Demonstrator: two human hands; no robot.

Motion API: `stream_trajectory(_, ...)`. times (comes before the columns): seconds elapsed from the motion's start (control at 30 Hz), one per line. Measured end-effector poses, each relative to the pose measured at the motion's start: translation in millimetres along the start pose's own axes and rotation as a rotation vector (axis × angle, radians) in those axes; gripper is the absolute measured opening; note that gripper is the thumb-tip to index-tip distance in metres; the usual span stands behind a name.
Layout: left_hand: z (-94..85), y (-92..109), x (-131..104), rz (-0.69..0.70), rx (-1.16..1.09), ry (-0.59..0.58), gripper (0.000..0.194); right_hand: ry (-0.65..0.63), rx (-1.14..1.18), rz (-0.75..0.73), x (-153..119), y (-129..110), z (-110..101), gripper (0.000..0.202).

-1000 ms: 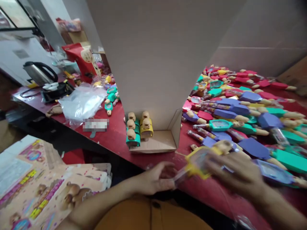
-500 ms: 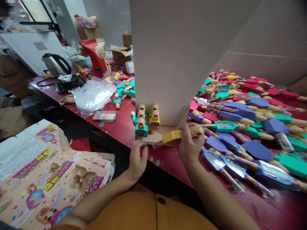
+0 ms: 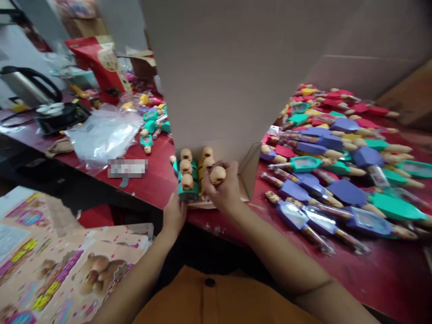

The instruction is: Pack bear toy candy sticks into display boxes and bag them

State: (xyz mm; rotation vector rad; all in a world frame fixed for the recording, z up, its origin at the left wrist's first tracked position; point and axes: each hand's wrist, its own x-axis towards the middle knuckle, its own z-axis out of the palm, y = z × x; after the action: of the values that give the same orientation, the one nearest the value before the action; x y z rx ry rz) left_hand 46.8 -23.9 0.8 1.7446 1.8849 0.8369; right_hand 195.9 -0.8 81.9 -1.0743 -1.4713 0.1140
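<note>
An open cardboard box point(image 3: 219, 99) with a tall raised flap stands at the table edge in front of me. At its left side are upright bear-headed toys, a row of green ones point(image 3: 188, 193) and a row of yellow ones beside it. My right hand point(image 3: 227, 186) is closed round another bear-headed toy point(image 3: 218, 175), head up, over the box beside the yellow row; its body is hidden by my fingers. My left hand point(image 3: 173, 216) grips the box's front left corner, its fingertips partly hidden.
Many purple, green, red and yellow bear-headed toys point(image 3: 347, 191) cover the red table point(image 3: 378, 279) to the right. Printed cartons point(image 3: 81, 265) lie stacked at lower left. Plastic bags point(image 3: 104, 130), a kettle point(image 3: 29, 87) and a red pouch point(image 3: 101, 67) stand farther left.
My right hand has moved left into the box, turning the yellow bear-headed toy from lying sideways to upright. My left hand has come to the box corner. The view has shifted right.
</note>
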Motion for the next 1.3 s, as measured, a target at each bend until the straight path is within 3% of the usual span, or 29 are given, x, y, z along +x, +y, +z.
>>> stream_trajectory(0.2, 13.4, 0.9, -0.4, -0.025, 0.175, 0.008, 0.016, -0.106, -0.077, 0.04, -7.5, 7.6, 0.9, 0.013)
stream_trajectory(0.33, 18.3, -6.7, 0.7, -0.021, 0.204, 0.045, 0.017, -0.052, -0.081, -0.13, -21.6, 13.2, 5.6, 0.015)
stream_trajectory(0.43, 6.4, -14.2, -5.1, 0.036, 0.168, 0.114, 0.016, -0.058, -0.096, -0.17, -17.6, 23.6, -12.2, 0.021)
stream_trajectory(0.5, -4.1, -21.0, -10.6, 0.082, 0.131, 0.166, 0.016, 0.038, -0.127, -0.185, -0.5, 43.7, -32.2, 0.022)
stream_trajectory(0.57, -10.9, -28.4, -14.2, 0.119, 0.094, 0.212, 0.019, 0.158, -0.264, -0.102, 27.4, 76.1, -52.4, 0.021)
stream_trajectory(0.6, -12.4, -31.5, -14.9, 0.133, 0.076, 0.228, 0.021, 0.159, -0.433, 0.053, 43.2, 95.2, -60.8, 0.019)
stream_trajectory(0.63, -12.9, -33.9, -15.1, 0.144, 0.061, 0.237, 0.022, 0.059, -0.611, 0.286, 58.6, 114.8, -67.5, 0.022)
stream_trajectory(0.7, -13.4, -36.8, -14.7, 0.158, 0.034, 0.233, 0.025, -0.029, -0.671, 0.456, 83.0, 150.0, -75.3, 0.03)
stream_trajectory(0.77, -17.7, -37.5, -14.7, 0.154, 0.017, 0.203, 0.031, -0.122, -0.643, 0.52, 94.6, 172.4, -77.9, 0.029)
stream_trajectory(0.87, -37.7, -33.8, -16.6, 0.085, -0.021, 0.17, 0.036, -0.189, -0.574, 0.504, 92.6, 175.4, -84.7, 0.02)
stream_trajectory(0.93, -56.9, -26.0, -16.2, 0.078, -0.043, 0.276, 0.034, -0.15, -0.549, 0.469, 88.2, 162.9, -97.6, 0.017)
stream_trajectory(1.03, -80.5, -4.2, -6.5, 0.3, -0.087, 0.535, 0.036, 0.059, -0.324, 0.396, 88.3, 141.6, -123.8, 0.018)
stream_trajectory(1.1, -87.5, 15.9, 5.0, 0.525, -0.116, 0.603, 0.04, 0.164, -0.144, 0.388, 89.0, 134.7, -135.1, 0.025)
stream_trajectory(1.17, -89.4, 38.3, 15.8, 0.72, -0.081, 0.521, 0.043, 0.144, -0.054, 0.476, 83.7, 135.9, -136.3, 0.031)
stream_trajectory(1.3, -90.2, 75.1, 27.8, 0.938, 0.077, 0.181, 0.044, -0.019, 0.11, 0.731, 58.1, 150.5, -116.5, 0.045)
